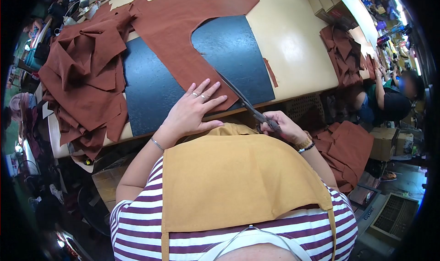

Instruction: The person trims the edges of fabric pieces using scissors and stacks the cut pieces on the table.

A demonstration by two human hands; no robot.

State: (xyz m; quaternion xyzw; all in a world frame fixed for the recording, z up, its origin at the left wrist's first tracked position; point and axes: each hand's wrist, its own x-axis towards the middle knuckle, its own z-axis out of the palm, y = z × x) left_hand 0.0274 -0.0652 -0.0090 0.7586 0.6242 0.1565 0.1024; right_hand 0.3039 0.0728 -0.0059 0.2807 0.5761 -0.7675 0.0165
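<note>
A large reddish-brown cloth piece (178, 36) lies across a dark blue board (229, 50) on the cream table. My left hand (196, 106) rests on its lower end, fingers spread, two rings showing. Closed round the handles of long dark scissors (245, 100) is my right hand (278, 125), at the table's front edge. The blades point up and left, along the right edge of the cloth, beside my left fingertips. Whether cloth lies between the blades I cannot tell.
Crumpled brown cloth (87, 73) is heaped at the left of the table (293, 41). A thin scrap (270, 72) lies right of the board. Boxes (330, 6) and more cloth (341, 54) are at the right, near another person (396, 100). More cloth (343, 151) lies below.
</note>
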